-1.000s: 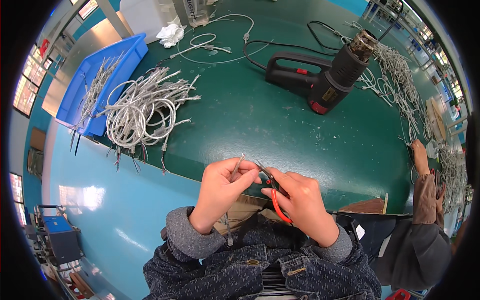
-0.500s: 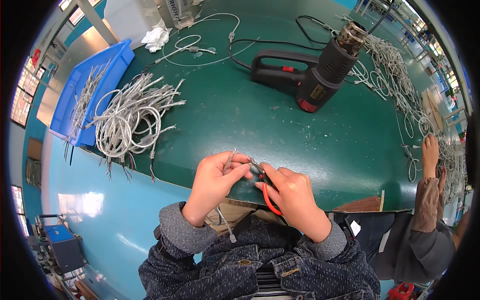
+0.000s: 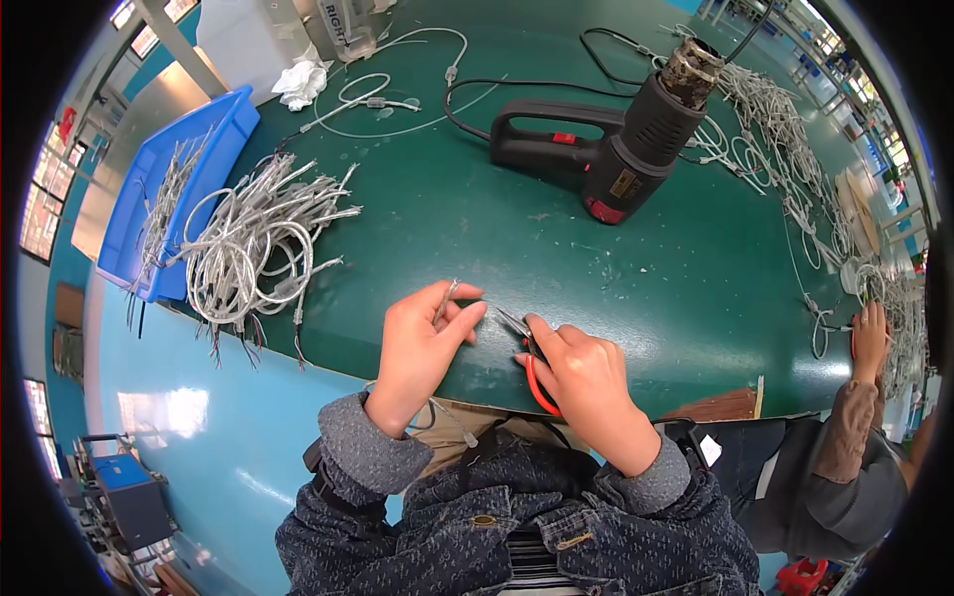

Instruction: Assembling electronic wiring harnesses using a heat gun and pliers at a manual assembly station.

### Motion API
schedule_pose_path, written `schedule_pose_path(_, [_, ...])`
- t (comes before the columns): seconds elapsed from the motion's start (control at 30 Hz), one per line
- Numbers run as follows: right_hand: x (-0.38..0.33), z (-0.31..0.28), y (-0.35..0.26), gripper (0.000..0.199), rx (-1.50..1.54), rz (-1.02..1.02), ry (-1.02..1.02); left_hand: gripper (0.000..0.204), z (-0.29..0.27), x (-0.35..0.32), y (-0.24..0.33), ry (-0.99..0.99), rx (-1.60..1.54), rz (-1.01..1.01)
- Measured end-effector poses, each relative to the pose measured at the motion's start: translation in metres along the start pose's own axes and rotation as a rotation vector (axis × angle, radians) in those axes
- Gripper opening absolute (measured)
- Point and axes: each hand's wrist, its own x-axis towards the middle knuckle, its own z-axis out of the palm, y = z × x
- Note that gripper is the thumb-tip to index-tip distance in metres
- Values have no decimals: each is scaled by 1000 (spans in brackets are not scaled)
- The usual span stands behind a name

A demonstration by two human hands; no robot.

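1. Left hand (image 3: 422,343): grip closed, pinching a thin grey cable end (image 3: 447,295) between thumb and fingertips; free tip pointing up and away, remainder trailing down toward the lap.
2. Right hand (image 3: 586,382): grip closed around red-handled cutters (image 3: 527,348); tool nose aimed left toward the pinched cable, just beside it, not touching.
3. Green tabletop (image 3: 477,228) under both grips; coiled cable bundle (image 3: 253,243) well left; black heat gun (image 3: 606,149) beyond.
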Motion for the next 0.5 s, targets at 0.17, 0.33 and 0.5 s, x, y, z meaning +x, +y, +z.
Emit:
schedule_pose_path(0.17, [1,0,0,41,-67,-78,4,15,0,1,8,21,139,229])
schedule_pose_path(0.33, [-1,-2,1,42,-140,-150,11,15,-1,2,15,-75,213,242])
schedule_pose_path(0.5, [-2,-7,0,42,-182,-213,2,13,-3,7,12,-149,231,311])
